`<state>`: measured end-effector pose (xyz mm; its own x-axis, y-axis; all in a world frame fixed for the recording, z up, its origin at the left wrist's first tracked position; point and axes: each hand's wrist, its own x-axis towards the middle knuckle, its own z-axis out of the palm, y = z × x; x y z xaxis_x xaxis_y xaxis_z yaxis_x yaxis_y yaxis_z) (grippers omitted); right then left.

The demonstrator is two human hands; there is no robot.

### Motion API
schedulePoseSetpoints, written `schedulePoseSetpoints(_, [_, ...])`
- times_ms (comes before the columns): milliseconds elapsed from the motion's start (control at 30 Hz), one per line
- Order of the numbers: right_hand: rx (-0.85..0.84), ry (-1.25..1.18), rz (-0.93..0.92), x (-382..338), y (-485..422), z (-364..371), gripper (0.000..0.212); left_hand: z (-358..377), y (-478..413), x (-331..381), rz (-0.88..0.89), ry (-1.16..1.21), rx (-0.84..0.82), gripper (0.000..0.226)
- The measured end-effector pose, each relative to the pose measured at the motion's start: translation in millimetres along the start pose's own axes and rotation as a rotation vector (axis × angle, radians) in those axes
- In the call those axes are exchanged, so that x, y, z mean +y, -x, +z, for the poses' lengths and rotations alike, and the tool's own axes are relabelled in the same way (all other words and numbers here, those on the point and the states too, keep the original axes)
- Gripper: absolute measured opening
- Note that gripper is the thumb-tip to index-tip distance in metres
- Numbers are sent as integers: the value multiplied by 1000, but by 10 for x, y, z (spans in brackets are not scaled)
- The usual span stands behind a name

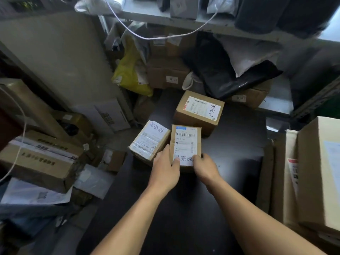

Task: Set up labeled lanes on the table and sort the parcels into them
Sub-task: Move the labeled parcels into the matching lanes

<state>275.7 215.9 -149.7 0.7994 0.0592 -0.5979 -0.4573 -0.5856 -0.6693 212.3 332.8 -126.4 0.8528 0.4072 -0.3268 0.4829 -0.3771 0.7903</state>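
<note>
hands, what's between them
The head view shows a small labeled cardboard box, gripped at its near end by the left hand and right hand.

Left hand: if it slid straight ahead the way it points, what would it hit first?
The left hand grips the small box, so that comes first; past it, probably the bigger box behind, though depth is unclear.

Three small labelled cardboard parcels sit on one black table (230, 159): a far parcel (198, 111), a left parcel (150, 139) and a near parcel (184, 142). Two bear handwritten 已完成, one 待处理. Two hands show, the left hand (165, 172) and the right hand (204, 167). There is one yellow mailer bag (132, 74).
</note>
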Motion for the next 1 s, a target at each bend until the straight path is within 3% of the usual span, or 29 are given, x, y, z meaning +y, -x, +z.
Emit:
schedulePoseSetpoints(100, [5,35,85,81,2,-106,42,34,-11,-100,-98,-45,-44,48])
schedulePoseSetpoints(200, [-38,-21,86,158,-41,-117,59,67,-40,-159,-128,-30,-61,40])
schedulePoseSetpoints(300, [-86,-90,-7,206,-27,-58,42,123,9,-169,-158,74,-126,45])
schedulePoseSetpoints(467, [-51,-163,-15,215,88,-32,30,179,75,-158,-62,82,-190,49])
schedulePoseSetpoints(733, [-6,-314,69,390,296,-145,36,195,316,-115,-44,131,-216,45])
schedulePoseSetpoints(1000, [-118,-515,-86,27,783,-541,47,-230,611,293,69,238,-145,39])
